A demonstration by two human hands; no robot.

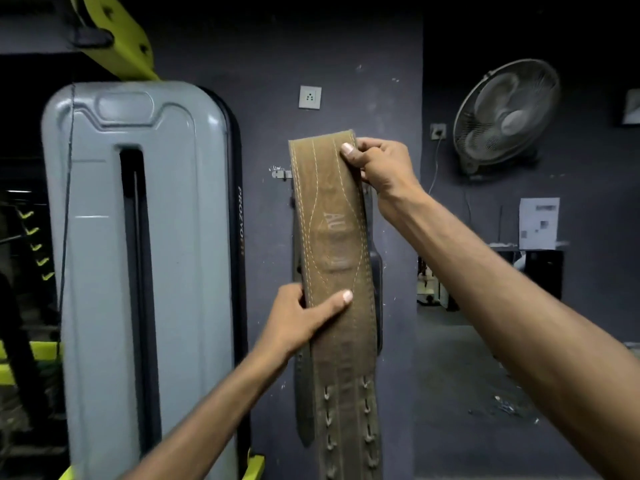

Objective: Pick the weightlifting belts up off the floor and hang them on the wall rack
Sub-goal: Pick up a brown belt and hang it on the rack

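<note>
Belt [334,237] upright, long axis vertical, holed end down.

The olive-brown leather belt [334,237] runs upright against the dark wall [270,116] — pale stitching, faded lettering, paired rows of holes toward its lower end. A darker belt [304,403] hangs just behind it.

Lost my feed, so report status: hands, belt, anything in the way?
Right hand pinches top of olive belt, left hand grips its middle. Belt upright against wall, beside metal hook. Darker belt hangs behind it.
</note>
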